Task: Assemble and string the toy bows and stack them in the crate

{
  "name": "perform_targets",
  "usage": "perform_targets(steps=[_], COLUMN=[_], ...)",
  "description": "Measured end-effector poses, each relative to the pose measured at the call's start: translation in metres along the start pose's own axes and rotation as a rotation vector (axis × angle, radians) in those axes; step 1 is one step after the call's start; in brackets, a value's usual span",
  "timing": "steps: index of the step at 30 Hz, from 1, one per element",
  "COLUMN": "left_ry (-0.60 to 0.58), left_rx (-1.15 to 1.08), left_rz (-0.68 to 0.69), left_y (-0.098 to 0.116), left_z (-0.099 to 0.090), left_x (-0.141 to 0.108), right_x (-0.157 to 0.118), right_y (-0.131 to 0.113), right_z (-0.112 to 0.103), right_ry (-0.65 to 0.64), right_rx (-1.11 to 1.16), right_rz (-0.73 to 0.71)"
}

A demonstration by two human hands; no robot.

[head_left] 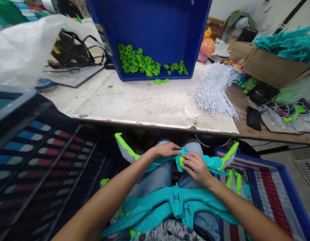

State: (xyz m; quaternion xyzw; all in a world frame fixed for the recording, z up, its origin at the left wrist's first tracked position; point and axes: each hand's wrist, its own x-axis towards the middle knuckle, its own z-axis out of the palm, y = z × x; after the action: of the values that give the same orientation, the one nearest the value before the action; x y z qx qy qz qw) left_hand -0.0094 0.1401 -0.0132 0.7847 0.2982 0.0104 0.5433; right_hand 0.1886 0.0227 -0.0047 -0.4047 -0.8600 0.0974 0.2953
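Observation:
A teal plastic toy bow [158, 161] with green-and-grey tips lies across my knees. My left hand [168, 149] is closed on it just left of its centre, palm down. The fingers of my right hand [196, 166] press on a small green plastic piece [181, 161] at the bow's centre block. My right fingertips partly cover that piece. Closer to my body, more teal toy bows [155, 197] rest on my lap, their centre blocks [176, 201] showing dark slots.
Ahead on the white worktable [134, 103], a tilted blue bin [157, 26] holds small green pieces [138, 60]. White ties [217, 90] lie to its right. A dark crate [44, 160] stands left, a blue-rimmed striped container [277, 180] right. A cardboard box [270, 68] holds teal parts.

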Motion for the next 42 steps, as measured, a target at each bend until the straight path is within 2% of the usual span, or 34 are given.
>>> perform_targets(steps=[4,7,9,12,14,16,18,21,25,26,28,30,31,33,36,39,42], left_ry=[0.005,0.034,0.037,0.040,0.059,0.077,0.096,0.124,0.153,0.170,0.196,0.202,0.213,0.276,0.359,0.358,0.382], left_rx=[0.003,0.038,0.057,0.066,0.073,0.095,0.137,0.193,0.220,0.231,0.248,0.284,0.329,0.470,0.700,0.881,0.930], left_rz=[0.000,-0.008,-0.002,-0.015,-0.056,-0.105,-0.134,-0.134,-0.091,-0.099,-0.152,-0.193,-0.189,-0.131,-0.030,-0.040,-0.063], left_y=[0.002,0.007,0.011,0.016,0.020,0.022,0.024,0.026,0.026,0.026,0.027,0.031,0.034,0.038,0.037,0.024,0.014], left_z=[0.003,0.002,0.002,0.004,0.005,0.006,0.006,0.008,0.015,0.016,0.016,0.014,0.014,0.018,0.037,0.056,0.058], left_x=[-0.001,-0.005,-0.007,-0.007,-0.005,-0.003,-0.003,-0.006,-0.016,-0.019,-0.023,-0.027,-0.029,-0.032,-0.037,-0.038,-0.036], right_x=[0.001,0.000,-0.002,0.001,0.009,0.019,0.029,0.033,0.027,0.027,0.033,0.044,0.051,0.063,0.072,0.071,0.068], right_y=[0.003,-0.002,-0.006,-0.009,-0.009,-0.007,-0.006,-0.006,-0.001,0.006,0.027,0.058,0.077,0.115,0.161,0.188,0.199], right_z=[0.008,0.009,0.010,0.010,0.009,0.007,0.007,0.009,0.003,-0.004,-0.030,-0.066,-0.086,-0.122,-0.157,-0.167,-0.169], right_ry=[0.029,0.028,0.026,0.008,-0.050,-0.148,-0.235,-0.270,-0.266,-0.224,-0.038,0.184,0.240,0.203,0.179,0.135,0.069], right_rx=[-0.013,-0.006,0.007,0.034,0.050,0.041,0.003,-0.053,0.029,0.057,0.031,-0.147,-0.282,-0.515,-0.607,-0.597,-0.565], right_rz=[0.018,0.089,0.193,0.439,0.596,0.679,0.693,0.664,0.499,0.451,0.420,0.518,0.605,0.841,1.021,1.099,1.125])
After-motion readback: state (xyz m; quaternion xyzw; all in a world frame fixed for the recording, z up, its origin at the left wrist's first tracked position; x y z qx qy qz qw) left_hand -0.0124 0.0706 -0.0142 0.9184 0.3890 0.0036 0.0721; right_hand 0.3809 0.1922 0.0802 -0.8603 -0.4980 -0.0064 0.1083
